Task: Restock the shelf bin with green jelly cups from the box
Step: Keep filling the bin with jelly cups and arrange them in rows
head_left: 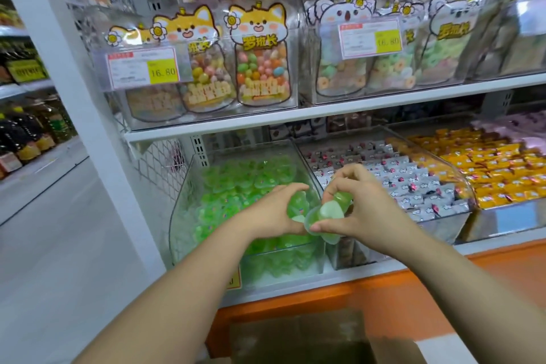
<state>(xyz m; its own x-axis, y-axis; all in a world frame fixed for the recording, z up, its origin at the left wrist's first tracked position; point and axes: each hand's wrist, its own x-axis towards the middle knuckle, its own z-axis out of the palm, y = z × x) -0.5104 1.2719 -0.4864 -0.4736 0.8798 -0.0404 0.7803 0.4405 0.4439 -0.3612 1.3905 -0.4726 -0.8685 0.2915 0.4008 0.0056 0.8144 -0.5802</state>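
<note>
**Candy aisle restock, mid-drop**

Shop shelving is filling my view, and the clear shelf bin [183,216] is sitting at the left end of the lower tier, already heaped with green jelly cups [233,186]. I am holding both hands over its open top, so anything I let go should fall inside and not among the silver-wrapped sweets [413,180] next door. My left hand [271,213] is curling round a cup or two. My right hand [366,210] is pinching a small cluster of cups. Below me, the cardboard box [310,340] is lying blurred at the foot of the shelf.
</note>
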